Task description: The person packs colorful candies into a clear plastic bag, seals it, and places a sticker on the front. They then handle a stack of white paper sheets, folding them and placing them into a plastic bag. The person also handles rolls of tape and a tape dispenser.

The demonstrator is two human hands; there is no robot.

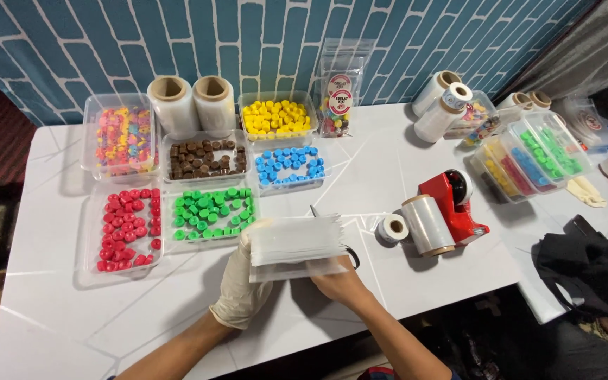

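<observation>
Table (72, 309): white, bears six trays of coloured pieces beyond the hands.
Bag stack (295, 243): clear pouches, held above the table's near edge.
Left hand (241, 285): gloved, clasps the stack's left end.
Right hand (339, 285): bare, pinches the lowest pouch; advise peeling one pouch only.

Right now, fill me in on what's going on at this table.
A person holds a stack of clear plastic bags over a white table with both hands: the gloved left hand grips its left edge, the bare right hand supports it from below. Beyond the stack sit trays of red pieces, green pieces, brown pieces, blue pieces and yellow pieces. A red tape dispenser and a roll of clear film lie to the right.
</observation>
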